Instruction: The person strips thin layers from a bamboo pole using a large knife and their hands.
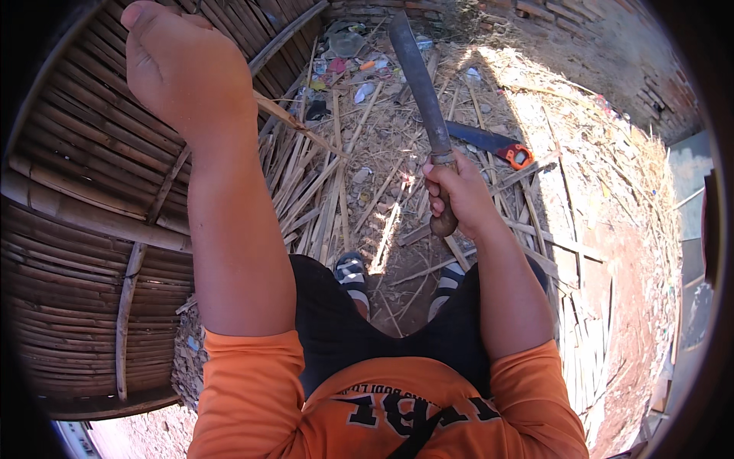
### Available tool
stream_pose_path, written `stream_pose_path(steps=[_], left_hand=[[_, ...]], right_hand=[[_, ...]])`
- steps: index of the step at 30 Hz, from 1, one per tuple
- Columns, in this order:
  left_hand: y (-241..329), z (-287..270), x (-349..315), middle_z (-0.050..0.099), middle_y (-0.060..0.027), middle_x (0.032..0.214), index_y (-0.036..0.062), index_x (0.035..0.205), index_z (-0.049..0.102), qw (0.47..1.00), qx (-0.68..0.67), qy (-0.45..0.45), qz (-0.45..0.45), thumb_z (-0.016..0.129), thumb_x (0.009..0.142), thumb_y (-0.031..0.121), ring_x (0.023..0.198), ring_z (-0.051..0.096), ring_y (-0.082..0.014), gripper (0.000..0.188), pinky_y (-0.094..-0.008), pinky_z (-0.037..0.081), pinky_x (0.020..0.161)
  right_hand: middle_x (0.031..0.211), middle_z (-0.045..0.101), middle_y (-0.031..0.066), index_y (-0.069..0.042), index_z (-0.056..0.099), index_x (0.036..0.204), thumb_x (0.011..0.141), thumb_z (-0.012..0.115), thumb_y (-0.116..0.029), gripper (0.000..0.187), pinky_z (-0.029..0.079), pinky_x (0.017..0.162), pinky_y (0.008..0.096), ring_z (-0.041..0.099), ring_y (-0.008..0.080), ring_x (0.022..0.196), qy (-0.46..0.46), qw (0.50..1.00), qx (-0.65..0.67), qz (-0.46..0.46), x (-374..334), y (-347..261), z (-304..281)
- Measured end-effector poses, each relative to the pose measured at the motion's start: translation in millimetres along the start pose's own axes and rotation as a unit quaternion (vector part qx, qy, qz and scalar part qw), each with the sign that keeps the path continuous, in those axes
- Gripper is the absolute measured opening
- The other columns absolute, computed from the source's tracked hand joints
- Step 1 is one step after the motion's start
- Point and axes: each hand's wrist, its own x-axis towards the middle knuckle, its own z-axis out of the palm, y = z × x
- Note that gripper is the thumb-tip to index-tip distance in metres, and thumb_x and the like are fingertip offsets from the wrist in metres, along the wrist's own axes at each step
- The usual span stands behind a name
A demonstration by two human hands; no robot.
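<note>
My right hand [459,191] is wrapped round the wooden handle [444,222] of a machete, whose long dark blade [420,76] points up and away from me. My left hand [191,69] is raised at the upper left, fingers curled and turned mostly out of sight. From behind its wrist a pale split strip of wood or bamboo [298,126] sticks out to the right; the hand hides whether the fingers grip it. Past the machete, a handsaw [478,139] with an orange and black handle lies on the ground.
Split bamboo strips [306,191] and straw litter the ground, with scraps of plastic [365,92] farther off. A slatted bamboo panel [84,229] stands along my left. A brick wall [581,46] rises at the back. My sandalled feet [352,275] are just below the machete.
</note>
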Motion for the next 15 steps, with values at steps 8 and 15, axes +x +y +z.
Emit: stream_pose_path(steps=[8, 15], left_hand=[[-30, -23, -21, 0.034, 0.0007, 0.065, 0.0106, 0.079, 0.036, 0.997, 0.011, 0.013, -0.077, 0.034, 0.111, 0.03, 0.058, 0.031, -0.0122, 0.038, -0.0293, 0.032, 0.058], [-41, -28, -18, 0.039, 0.0021, 0.062, 0.0111, 0.076, 0.04, 0.997, -0.036, 0.009, -0.072, 0.038, 0.111, 0.045, 0.058, 0.035, -0.0097, 0.049, -0.0267, 0.034, 0.055]], right_hand=[[0.071, 0.057, 0.0012, -0.004, 0.055, 0.111, 0.094, 0.069, -0.019, 0.027, 0.044, 0.051, 0.0271, 0.054, 0.0096, 0.055, 0.016, 0.999, -0.049, -0.007, 6, 4, 1], [0.074, 0.065, 0.0102, 0.004, 0.057, 0.127, 0.093, 0.076, -0.034, 0.054, 0.05, 0.059, 0.0337, 0.065, 0.0175, 0.064, -0.016, 0.942, -0.306, -0.134, -9, 12, 28]])
